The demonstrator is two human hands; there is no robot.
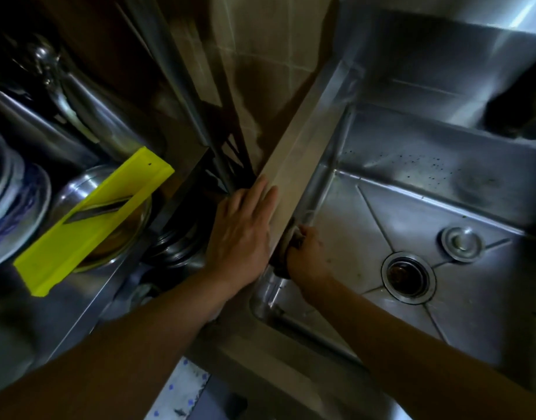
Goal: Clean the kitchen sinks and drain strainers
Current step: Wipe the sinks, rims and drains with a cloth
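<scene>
Two hands work the sink's left rim (pixel 294 165): your left hand (pixel 245 228) lies flat with straight fingers, bracing just outside it, while your right hand (pixel 306 253) curls its fingers round a dark scrubber (pixel 286 241) pressed against the inner wall. Keep the strokes along that wall, firm and overlapping. The drain strainer (pixel 407 275) sits well to the right of your fingers, apparently still dirty.
</scene>
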